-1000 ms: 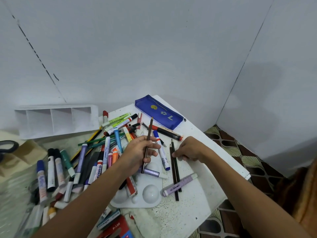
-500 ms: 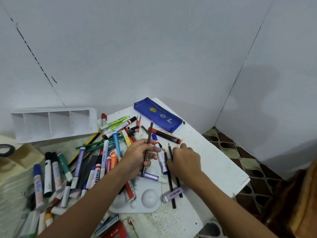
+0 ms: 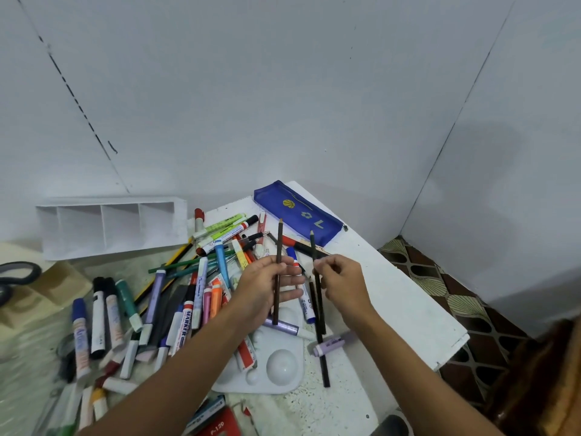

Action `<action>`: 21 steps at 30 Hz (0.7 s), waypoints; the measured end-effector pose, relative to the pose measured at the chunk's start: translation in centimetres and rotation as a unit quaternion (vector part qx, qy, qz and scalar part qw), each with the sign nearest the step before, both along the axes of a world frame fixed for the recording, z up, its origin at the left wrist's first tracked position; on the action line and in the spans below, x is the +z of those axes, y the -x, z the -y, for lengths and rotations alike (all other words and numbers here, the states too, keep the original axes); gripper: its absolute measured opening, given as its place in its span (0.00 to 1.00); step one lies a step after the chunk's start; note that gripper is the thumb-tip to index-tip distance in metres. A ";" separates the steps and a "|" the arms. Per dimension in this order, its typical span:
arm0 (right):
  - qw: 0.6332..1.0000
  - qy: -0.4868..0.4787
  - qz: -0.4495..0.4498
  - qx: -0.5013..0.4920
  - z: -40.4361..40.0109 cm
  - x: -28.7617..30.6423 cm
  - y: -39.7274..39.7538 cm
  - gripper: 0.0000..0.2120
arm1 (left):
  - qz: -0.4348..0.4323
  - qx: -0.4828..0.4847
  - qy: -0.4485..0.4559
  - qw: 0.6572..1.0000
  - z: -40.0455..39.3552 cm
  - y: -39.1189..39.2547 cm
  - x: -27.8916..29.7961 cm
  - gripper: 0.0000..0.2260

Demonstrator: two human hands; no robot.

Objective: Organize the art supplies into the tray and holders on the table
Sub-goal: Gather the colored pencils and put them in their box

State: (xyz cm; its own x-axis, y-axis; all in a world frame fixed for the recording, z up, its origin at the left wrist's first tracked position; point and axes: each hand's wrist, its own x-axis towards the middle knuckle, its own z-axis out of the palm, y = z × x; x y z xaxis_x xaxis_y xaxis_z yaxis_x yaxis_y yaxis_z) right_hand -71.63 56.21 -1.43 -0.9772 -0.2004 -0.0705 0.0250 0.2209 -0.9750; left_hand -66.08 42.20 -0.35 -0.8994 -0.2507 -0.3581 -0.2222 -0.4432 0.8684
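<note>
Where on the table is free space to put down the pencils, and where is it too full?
Free: the white tabletop right of the right hand, between the blue pencil case and the near edge. Crowded: the marker pile left of the left hand and the palette.

Camera: one, worn on the head.
Facing: forward and down, close over the table [image 3: 393, 297], toward the wall corner [image 3: 440, 152].

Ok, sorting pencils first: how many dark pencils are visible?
3: a brown pencil in the left hand, a dark pencil in the right hand, a third pencil on the table. The marker pile may hide more.
</note>
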 end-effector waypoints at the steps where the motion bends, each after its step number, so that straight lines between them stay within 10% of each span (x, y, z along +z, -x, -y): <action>1: 0.997 0.063 0.038 0.007 0.2 0.4 0.2 0.09 | -0.002 0.008 0.002 1.000 -0.2 0.1 0.0 0.10; 7: 0.988 0.133 0.015 0.075 1.0 2.8 0.8 0.08 | -0.003 -0.024 -0.012 1.000 -1.4 -0.1 0.8 0.09; 12: 0.995 -0.051 -0.062 0.066 0.1 2.5 2.0 0.08 | 0.007 -0.001 -0.035 0.999 -1.0 -0.1 0.9 0.09; 17: 0.913 -0.377 -0.028 0.153 -1.2 -0.3 2.2 0.10 | 0.008 0.006 -0.029 1.000 0.2 -0.5 1.0 0.08; 21: 0.901 -0.410 -0.028 0.140 -0.3 -1.4 1.7 0.12 | 0.008 0.005 -0.025 1.000 0.3 -0.8 1.1 0.08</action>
